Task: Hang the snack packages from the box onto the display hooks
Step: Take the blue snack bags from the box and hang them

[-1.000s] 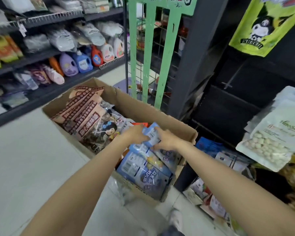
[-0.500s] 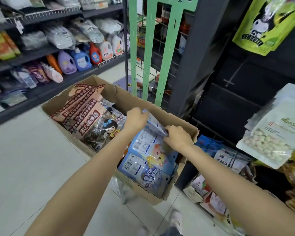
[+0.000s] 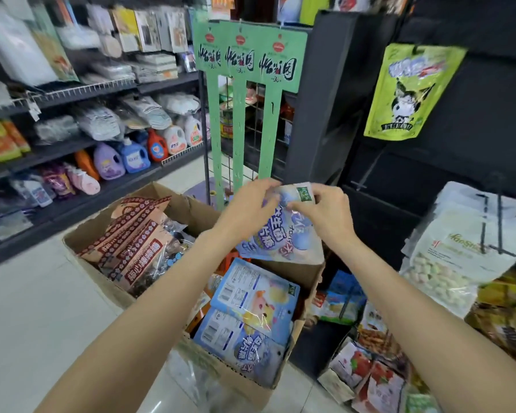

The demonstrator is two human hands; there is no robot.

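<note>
Both hands pinch the top edge of a pale blue snack pack (image 3: 280,234) above the cardboard box (image 3: 173,201): the left hand (image 3: 251,207) at its left corner, the right hand (image 3: 325,213) by its small green label. More blue packs (image 3: 251,296) lie in the box, beside brown packs (image 3: 131,248) printed with Chinese characters. A green display rack (image 3: 251,64) stands behind on the pale tiled floor (image 3: 27,308); a hanging white bag (image 3: 456,257) reads "HaoShi".

A single head-worn wide-angle view looks forward and down from above the cardboard box (image 3: 173,204), close enough that both forearms fill the lower frame. Beyond the box rises the green rack (image 3: 251,114); shelving runs left of it, dark display panels right.
</note>
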